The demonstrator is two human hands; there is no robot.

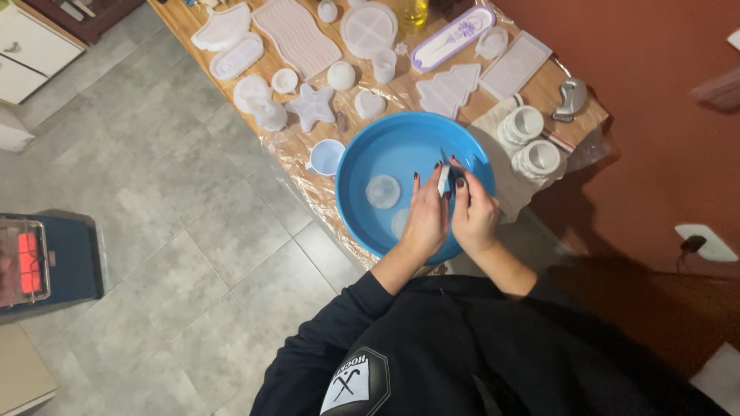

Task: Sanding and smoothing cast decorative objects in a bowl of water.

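A small flat white piece (444, 179) is held between both hands over the right part of a blue round basin (370, 146). The left hand (426, 218) is closed around the piece's left side, fingers curled, dark-painted nails seen. The right hand (474, 214) is pinched on the piece's right edge, thumb and fingers pressed to it. Both hands are touching each other above the basin's near rim.

Two round clear discs (383, 191) are seen lying on the basin floor, just left of the left hand; the second is partly hidden by that hand.

The basin is set at the near edge of a wooden table (549, 86) covered with clear plastic sheet. White silicone moulds are spread behind the basin: a star mould (311, 106), a heart mould (369, 103), a tree-shaped mould (449, 89), a wavy tray mould (296, 34), a round divided mould (368, 28). A small pale cup (326, 156) is placed just left of the basin. Two white ribbed jars (529, 140) are stood right of the basin.

A glowing heater (31, 262) is seen on the grey tiled floor, well apart at left.
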